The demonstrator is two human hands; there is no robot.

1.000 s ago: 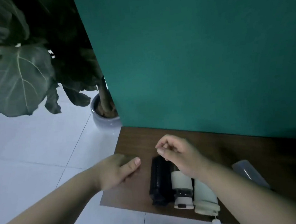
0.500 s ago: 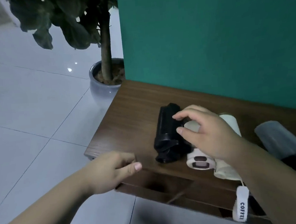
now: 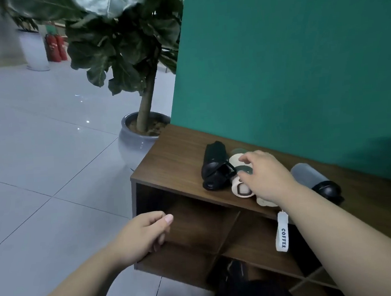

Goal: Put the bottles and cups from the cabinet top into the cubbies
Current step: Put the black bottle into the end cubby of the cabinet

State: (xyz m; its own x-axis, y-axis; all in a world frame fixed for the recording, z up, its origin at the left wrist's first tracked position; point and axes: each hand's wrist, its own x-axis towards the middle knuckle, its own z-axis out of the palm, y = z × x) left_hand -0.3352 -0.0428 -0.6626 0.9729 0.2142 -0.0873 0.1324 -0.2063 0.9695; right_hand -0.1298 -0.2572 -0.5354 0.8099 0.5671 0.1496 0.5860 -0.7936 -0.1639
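Several bottles lie on their sides on the brown cabinet top (image 3: 171,154). From left to right they are a black bottle (image 3: 215,167), a cream bottle with a green band (image 3: 235,162), a second cream bottle (image 3: 264,202) with a white "COFFEE" strap (image 3: 281,233) hanging over the front edge, and a grey bottle with a black cap (image 3: 309,178). My right hand (image 3: 264,175) lies over the two cream bottles, fingers spread and touching the banded one, which still rests on the top. My left hand (image 3: 143,236) hovers loosely curled and empty in front of the upper left cubby (image 3: 195,219).
A green wall (image 3: 277,72) stands right behind the cabinet. A leafy plant in a grey pot (image 3: 131,140) sits on the white tiled floor at the cabinet's left end. More cubbies (image 3: 254,238) open below the top. Red fire extinguishers (image 3: 55,46) stand far back.
The view has pulled back and down, so the cubbies now show. My right hand moved from the black bottle onto the cream bottles. My left hand left the cabinet top and dropped before the cubby.
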